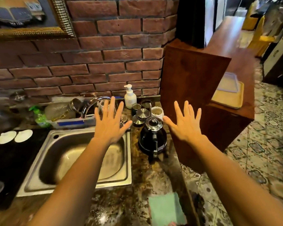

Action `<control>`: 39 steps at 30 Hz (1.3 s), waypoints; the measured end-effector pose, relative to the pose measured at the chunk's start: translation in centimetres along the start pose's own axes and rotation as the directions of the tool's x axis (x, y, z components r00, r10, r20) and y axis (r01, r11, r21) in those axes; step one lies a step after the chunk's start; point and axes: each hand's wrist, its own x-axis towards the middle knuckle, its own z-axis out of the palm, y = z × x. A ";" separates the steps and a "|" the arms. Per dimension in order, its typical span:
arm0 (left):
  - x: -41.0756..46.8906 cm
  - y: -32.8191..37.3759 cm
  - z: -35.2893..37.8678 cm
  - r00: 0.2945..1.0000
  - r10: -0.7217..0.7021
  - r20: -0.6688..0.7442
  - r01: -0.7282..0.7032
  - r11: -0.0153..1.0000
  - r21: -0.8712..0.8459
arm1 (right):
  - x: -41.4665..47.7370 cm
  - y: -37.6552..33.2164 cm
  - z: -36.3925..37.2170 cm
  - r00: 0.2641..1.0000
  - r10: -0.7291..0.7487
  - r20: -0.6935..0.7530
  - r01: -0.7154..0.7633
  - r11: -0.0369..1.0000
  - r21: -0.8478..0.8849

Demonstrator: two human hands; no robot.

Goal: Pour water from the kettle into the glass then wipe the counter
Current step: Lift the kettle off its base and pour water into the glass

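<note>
A black kettle (152, 137) with a shiny steel lid stands on the mottled stone counter (142, 180), right of the sink, handle toward me. My left hand (110, 123) is spread flat in the air over the sink's far right corner, holding nothing. My right hand (185, 123) hovers with fingers apart just right of the kettle, also empty. A folded green cloth (166, 209) lies on the counter near the front edge. A clear glass (103, 106) seems to stand behind my left hand by the tap, mostly hidden.
A steel sink (44, 162) fills the left centre, with a curved tap (91, 103) behind it. Steel canisters (141, 115), a white cup (157, 112) and a soap pump bottle (130, 97) crowd behind the kettle. A tall wooden counter (193, 88) stands right. A green spray bottle (39, 117) sits left.
</note>
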 end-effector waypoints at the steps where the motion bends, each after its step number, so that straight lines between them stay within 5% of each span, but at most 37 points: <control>1: -0.3 0.3 0.8 1.000 -0.006 0.013 0.006 1.000 0.012 | -0.1 0.3 0.8 1.000 -0.001 0.024 0.000 1.000 0.008; 15: -3.0 2.6 10.3 0.967 -0.029 0.254 0.039 0.999 -0.035 | -3.6 -1.0 9.8 0.969 0.012 0.245 -0.097 0.935 0.340; 22: -2.4 4.2 12.9 0.925 -0.050 0.376 0.090 0.992 -0.090 | -3.9 -5.3 11.8 0.933 0.147 0.329 -0.343 0.643 0.684; 31: -0.9 6.1 15.9 0.848 -0.139 0.511 0.355 0.866 -0.353 | -2.5 -7.0 14.3 0.819 0.293 0.494 -0.563 0.241 0.791; 35: -0.5 7.1 16.9 0.823 -0.162 0.544 0.529 0.565 -0.633 | -2.3 -8.2 14.2 0.843 0.330 0.425 -0.514 0.257 0.818; 39: 0.6 8.4 17.2 0.598 -0.253 0.760 0.790 0.028 -0.613 | -2.3 -8.0 14.9 0.874 0.313 0.373 -0.459 0.277 0.844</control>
